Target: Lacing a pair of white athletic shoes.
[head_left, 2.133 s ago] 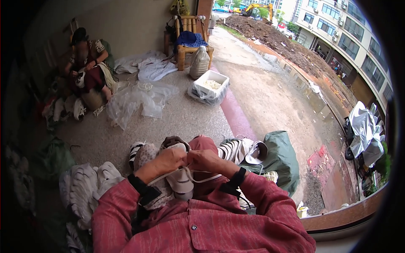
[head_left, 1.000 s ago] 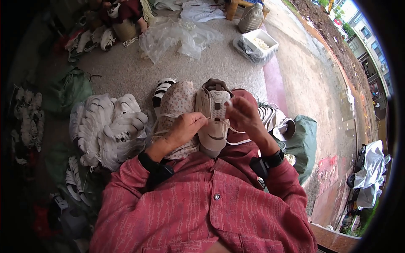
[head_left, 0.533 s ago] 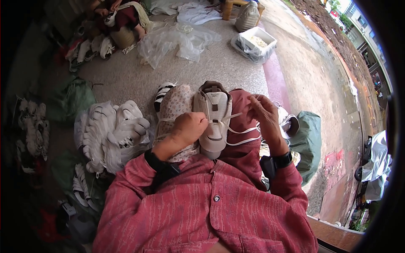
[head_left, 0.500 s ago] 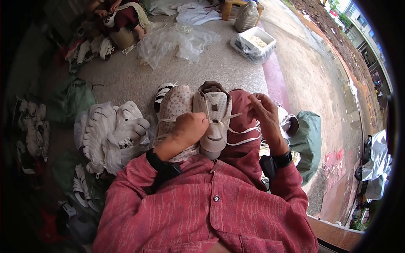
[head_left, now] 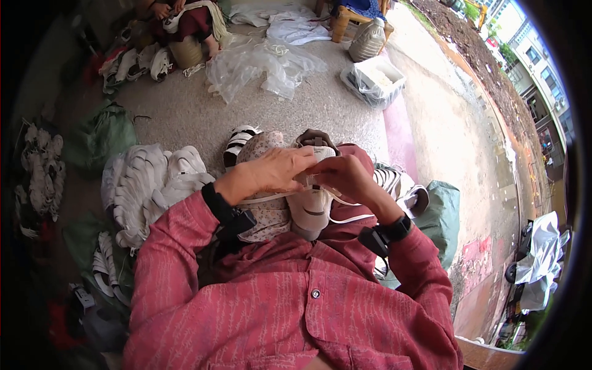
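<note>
A beige and white sneaker (head_left: pixel 308 211) lies on my lap between my thighs, toe toward me. My left hand (head_left: pixel 271 172) reaches over its lacing from the left, fingers curled on the upper. From the right, my right hand (head_left: pixel 349 177) meets it with fingertips pinched together at the lacing. A white shoelace (head_left: pixel 352 220) trails from the sneaker across my right thigh, and another length runs out on the left side. The fingers cover most of the tongue and eyelets, so the exact pinch points are hidden.
Stacked white shoes (head_left: pixel 139 194) lie to my left, more shoes (head_left: pixel 401 186) to my right beside a green sack (head_left: pixel 443 209). Ahead are clear plastic sheeting (head_left: pixel 265 68) and a plastic-lined white box (head_left: pixel 377 80). At the far left a seated person (head_left: pixel 194 28) handles a shoe.
My right hand has moved left from the outstretched lace to the sneaker. My left fist has shifted farther over the lacing, and both hands now meet there.
</note>
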Motion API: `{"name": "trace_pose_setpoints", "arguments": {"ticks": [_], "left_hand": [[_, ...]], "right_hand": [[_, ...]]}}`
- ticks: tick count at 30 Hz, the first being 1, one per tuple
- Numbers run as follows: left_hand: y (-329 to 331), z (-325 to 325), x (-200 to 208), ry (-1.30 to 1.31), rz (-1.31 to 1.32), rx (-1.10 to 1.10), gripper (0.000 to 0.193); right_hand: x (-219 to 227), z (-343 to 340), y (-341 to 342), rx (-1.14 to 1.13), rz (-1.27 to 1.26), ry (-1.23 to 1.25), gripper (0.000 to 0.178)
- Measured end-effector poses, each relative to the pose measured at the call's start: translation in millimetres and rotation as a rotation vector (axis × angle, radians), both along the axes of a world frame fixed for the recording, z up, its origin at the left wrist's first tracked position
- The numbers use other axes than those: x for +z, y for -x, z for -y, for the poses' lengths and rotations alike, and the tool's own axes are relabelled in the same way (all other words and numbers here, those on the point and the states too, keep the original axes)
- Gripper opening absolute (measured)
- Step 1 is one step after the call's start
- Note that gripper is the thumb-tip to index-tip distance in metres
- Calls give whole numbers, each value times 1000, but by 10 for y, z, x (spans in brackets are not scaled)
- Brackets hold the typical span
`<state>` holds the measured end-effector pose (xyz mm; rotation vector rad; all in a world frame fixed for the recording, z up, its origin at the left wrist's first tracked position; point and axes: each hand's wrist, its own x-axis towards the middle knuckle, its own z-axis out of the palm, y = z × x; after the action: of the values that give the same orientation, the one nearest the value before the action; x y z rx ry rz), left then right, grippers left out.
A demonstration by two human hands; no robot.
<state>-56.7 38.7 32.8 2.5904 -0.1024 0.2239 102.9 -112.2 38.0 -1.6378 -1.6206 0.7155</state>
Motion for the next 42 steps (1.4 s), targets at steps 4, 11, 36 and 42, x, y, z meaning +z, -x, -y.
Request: {"name": "trace_pose_setpoints", "arguments": {"ticks": [4,11,36,42], "left_hand": [[-50,-126,-55,-10,-75,-48,46],[-8,-81,-199,229,10,5,33],[-165,188,101,1078,-4,292,28],[-128,245,126,1101,101,389,29]], "right_hand": [[0,-152,-79,188,99,125,11],[-78,-298,-105,244,33,144,10],[263,-33,-157,-293,-621,-86,12],[268,-143,-81,-335,-548,-179,7]]}}
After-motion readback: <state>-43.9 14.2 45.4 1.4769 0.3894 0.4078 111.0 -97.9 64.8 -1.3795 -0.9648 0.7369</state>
